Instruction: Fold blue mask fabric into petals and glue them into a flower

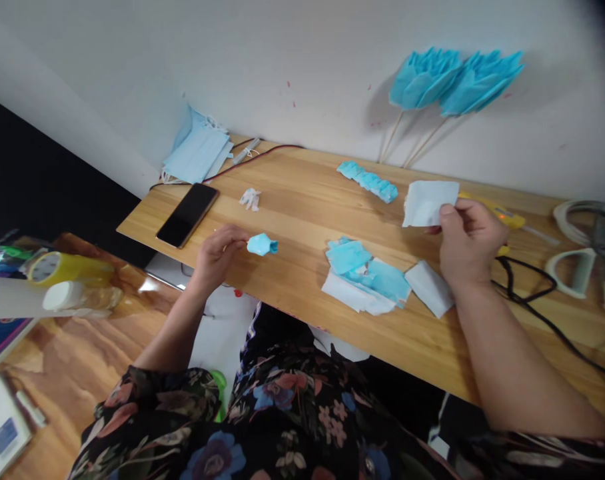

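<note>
My left hand [221, 252] pinches the stem end of a small blue flower bud [262, 245], its petals pointing right above the wooden table. Between the thumb and fingers of my right hand [468, 237] is a pale, roughly square piece of fabric [429, 203], lifted off the table. Below and left of that hand lies a loose pile of blue and white fabric pieces [367, 275]. A folded pale piece [429, 287] rests beside my right wrist. Farther back is a row of overlapping blue petals [367, 181].
Two finished blue flowers [425, 77] on sticks lean against the wall. A yellow glue gun [507, 212], black cable [537, 303] and white-handled scissors [575, 272] lie right. A black phone [187, 215], white scraps [250, 199] and stacked face masks [197, 148] are left.
</note>
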Available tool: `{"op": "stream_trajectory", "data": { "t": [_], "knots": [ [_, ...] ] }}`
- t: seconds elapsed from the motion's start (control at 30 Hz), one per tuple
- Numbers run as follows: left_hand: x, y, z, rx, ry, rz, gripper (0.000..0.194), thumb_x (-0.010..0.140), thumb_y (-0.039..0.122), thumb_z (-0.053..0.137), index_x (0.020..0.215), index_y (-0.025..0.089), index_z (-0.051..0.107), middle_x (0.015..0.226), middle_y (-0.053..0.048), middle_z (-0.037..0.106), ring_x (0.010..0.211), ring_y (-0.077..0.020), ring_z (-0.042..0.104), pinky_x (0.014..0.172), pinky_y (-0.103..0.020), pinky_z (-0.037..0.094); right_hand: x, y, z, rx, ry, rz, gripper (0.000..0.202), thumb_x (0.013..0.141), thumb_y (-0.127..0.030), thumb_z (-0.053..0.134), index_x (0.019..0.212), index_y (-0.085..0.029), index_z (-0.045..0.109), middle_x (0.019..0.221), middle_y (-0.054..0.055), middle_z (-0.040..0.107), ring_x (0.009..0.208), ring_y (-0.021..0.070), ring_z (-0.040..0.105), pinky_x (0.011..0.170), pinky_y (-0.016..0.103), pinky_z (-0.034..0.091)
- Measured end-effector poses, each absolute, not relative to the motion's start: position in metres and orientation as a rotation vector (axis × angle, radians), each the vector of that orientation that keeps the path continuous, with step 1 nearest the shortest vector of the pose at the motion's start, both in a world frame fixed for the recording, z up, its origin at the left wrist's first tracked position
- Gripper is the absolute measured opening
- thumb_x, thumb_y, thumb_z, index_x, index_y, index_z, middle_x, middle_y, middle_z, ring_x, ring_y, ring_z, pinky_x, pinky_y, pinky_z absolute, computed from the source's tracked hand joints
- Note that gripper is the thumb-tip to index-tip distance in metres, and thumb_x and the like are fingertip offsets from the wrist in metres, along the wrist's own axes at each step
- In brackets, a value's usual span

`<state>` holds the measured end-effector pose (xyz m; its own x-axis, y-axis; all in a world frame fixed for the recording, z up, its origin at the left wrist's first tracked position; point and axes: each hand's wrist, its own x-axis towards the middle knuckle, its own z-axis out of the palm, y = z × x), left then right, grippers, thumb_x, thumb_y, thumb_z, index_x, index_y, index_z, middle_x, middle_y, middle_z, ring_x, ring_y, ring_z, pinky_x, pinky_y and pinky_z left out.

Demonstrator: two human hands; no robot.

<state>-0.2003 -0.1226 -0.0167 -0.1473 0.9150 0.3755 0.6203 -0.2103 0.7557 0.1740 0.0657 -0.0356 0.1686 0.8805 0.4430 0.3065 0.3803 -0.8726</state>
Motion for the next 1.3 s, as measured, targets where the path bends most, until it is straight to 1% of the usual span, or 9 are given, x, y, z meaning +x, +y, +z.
{"op": "stream_trajectory", "data": {
  "t": [0.23,0.47,0.67,0.77,0.9,1.07,1.13,1.2,1.3],
  "knots": [
    [-0.202,-0.124,-0.017,1.800,1.781,1.252,0.028,0.097,0.043,0.058,0.085,0.021,0.071,0.087,-0.007,0.072,0.085,-0.0199,0.068,0.082,-0.036,0.053,0.175,0.066,-0.036,-1.164,-1.384,0.591,0.012,0.075,-0.034,0.064,0.073,-0.022,0.064,0.062,0.002,0.061,0.047,0.0161,0.055,0.050,0.036,0.049],
    [-0.205,-0.119,-0.012,1.888,1.945,1.046,0.027,0.097,0.035,0.052,0.088,0.020,0.072,0.086,-0.007,0.073,0.084,-0.0197,0.067,0.081,-0.033,0.052,0.176,0.069,-0.037,-1.119,-1.406,0.577,0.012,0.079,-0.032,0.064,0.074,-0.020,0.064,0.061,0.000,0.059,0.046,0.0147,0.056,0.048,0.032,0.049],
    [-0.221,-0.107,-0.023,2.130,2.141,0.702,0.035,0.097,0.037,0.048,0.095,0.018,0.077,0.097,-0.013,0.074,0.096,-0.0281,0.067,0.091,-0.044,0.053,0.177,0.069,-0.040,-1.144,-1.440,0.602,0.015,0.086,-0.034,0.063,0.079,-0.020,0.064,0.060,-0.002,0.059,0.051,0.0145,0.057,0.054,0.030,0.049],
    [-0.212,-0.095,-0.014,2.132,2.287,0.917,0.035,0.093,0.038,0.057,0.117,0.019,0.074,0.123,-0.016,0.071,0.116,-0.0333,0.064,0.103,-0.052,0.049,0.178,0.069,-0.043,-1.104,-1.492,0.605,0.020,0.090,-0.040,0.061,0.080,-0.023,0.063,0.060,-0.003,0.060,0.054,0.0155,0.058,0.056,0.031,0.050],
    [-0.157,-0.063,0.006,2.062,1.823,1.192,0.040,0.093,0.041,0.062,0.126,0.022,0.070,0.129,-0.013,0.070,0.120,-0.0281,0.063,0.104,-0.048,0.050,0.176,0.065,-0.038,-1.050,-1.547,0.603,0.020,0.091,-0.039,0.061,0.078,-0.023,0.064,0.059,-0.003,0.058,0.055,0.0152,0.057,0.057,0.030,0.049],
    [-0.072,0.003,0.007,1.697,1.239,1.050,0.056,0.083,0.044,0.073,0.134,0.020,0.066,0.137,-0.016,0.066,0.114,-0.0265,0.065,0.098,-0.043,0.053,0.169,0.054,-0.026,-1.012,-1.646,0.668,0.021,0.091,-0.037,0.060,0.079,-0.022,0.068,0.059,-0.002,0.060,0.055,0.0153,0.058,0.056,0.029,0.046],
    [-0.051,0.027,0.005,1.538,1.124,1.071,0.066,0.078,0.042,0.079,0.137,0.018,0.063,0.133,-0.017,0.067,0.117,-0.0295,0.065,0.099,-0.044,0.052,0.167,0.051,-0.024,-1.007,-1.707,0.661,0.020,0.091,-0.037,0.061,0.085,-0.022,0.072,0.064,-0.001,0.065,0.057,0.0156,0.059,0.057,0.029,0.047],
    [-0.039,0.043,0.006,1.481,1.061,1.024,0.065,0.076,0.041,0.081,0.134,0.017,0.065,0.127,-0.016,0.070,0.115,-0.0301,0.066,0.095,-0.041,0.053,0.166,0.049,-0.022,-1.000,-1.778,0.630,0.021,0.090,-0.036,0.061,0.097,-0.022,0.075,0.069,0.000,0.068,0.059,0.0157,0.060,0.059,0.029,0.047],
    [-0.032,0.051,0.009,1.452,1.122,0.894,0.036,0.074,0.035,0.082,0.102,0.012,0.076,0.095,-0.011,0.076,0.085,-0.0234,0.071,0.073,-0.033,0.056,0.166,0.049,-0.021,-1.012,-1.843,0.546,0.029,0.089,-0.033,0.064,0.115,-0.024,0.072,0.068,-0.002,0.068,0.060,0.0158,0.059,0.063,0.029,0.049]
  ]
}}
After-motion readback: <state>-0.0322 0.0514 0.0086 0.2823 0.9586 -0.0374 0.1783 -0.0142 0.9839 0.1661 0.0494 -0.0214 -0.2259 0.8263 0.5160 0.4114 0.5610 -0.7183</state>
